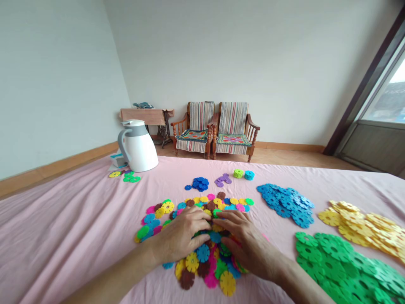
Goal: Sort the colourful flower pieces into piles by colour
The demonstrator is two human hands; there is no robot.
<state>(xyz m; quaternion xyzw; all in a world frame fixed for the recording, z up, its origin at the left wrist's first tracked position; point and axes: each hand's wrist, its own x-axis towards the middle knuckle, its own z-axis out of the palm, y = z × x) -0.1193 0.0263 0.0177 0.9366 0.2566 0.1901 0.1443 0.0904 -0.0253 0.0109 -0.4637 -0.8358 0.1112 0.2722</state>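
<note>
A mixed heap of notched plastic snowflake discs (203,253) in yellow, blue, brown, pink and green spreads over the pink cloth in front of me. My left hand (186,230) rests palm down on the heap's left part, fingers extended toward the middle. Facing it from the right, my right hand (242,236) also lies over the discs with its fingers stretched out. The fingertips of both hands come close together above the heap's centre. Whatever lies under the palms is hidden.
Sorted piles of blue discs (286,202), yellow discs (363,223) and green discs (341,261) lie to the right. Farther back are dark blue discs (200,183), purple discs (223,180) and two small stacks. A white jug (142,150) stands at the back left.
</note>
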